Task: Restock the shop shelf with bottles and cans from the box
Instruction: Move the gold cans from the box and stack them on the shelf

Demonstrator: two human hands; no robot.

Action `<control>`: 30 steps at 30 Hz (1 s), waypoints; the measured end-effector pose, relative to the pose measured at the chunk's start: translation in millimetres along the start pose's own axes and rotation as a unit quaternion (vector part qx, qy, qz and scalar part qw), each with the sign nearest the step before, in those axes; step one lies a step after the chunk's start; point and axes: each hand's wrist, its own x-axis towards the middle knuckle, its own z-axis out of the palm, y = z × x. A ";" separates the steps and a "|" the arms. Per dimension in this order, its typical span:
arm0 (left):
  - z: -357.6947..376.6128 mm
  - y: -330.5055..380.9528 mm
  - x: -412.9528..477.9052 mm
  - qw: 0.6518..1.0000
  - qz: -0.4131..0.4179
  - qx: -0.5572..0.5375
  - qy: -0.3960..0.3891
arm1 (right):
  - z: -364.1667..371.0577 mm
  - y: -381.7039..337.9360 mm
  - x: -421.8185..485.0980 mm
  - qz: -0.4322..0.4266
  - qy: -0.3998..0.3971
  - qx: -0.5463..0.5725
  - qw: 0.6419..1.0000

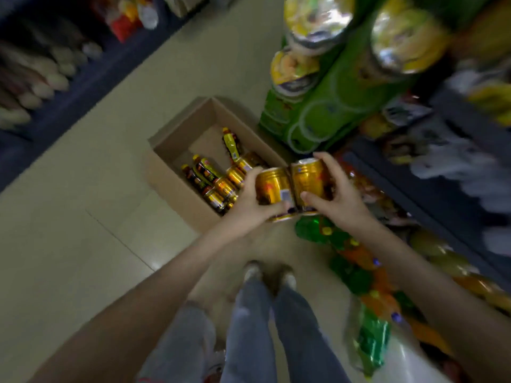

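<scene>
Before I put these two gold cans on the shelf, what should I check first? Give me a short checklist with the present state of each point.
1. Left hand grips the left can: ok, its fingers curl round it.
2. Right hand grips the right can: ok, thumb and fingers curl round it.
3. Both cans are out of the box: ok, they are held side by side and touching.
4. Free place on the shelf: cannot tell, the shelf is blurred.
5. More stock in the box: ok, spare cans and bottles lie inside.
</scene>
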 end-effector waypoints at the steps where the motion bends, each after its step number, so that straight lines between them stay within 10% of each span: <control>1: 3.3 21.7 -17.0 1.000 0.016 -0.006 -0.022 | -17.0 -18.8 -21.6 -0.008 0.012 0.004 1.000; 17: 253.6 222.5 -190.1 0.926 0.248 0.162 -0.234 | -236.3 -48.5 -347.6 -0.050 0.275 0.070 0.958; 30: 509.9 351.4 -366.8 0.816 0.486 0.195 -0.245 | -410.1 -38.8 -608.4 -0.148 0.494 0.005 0.857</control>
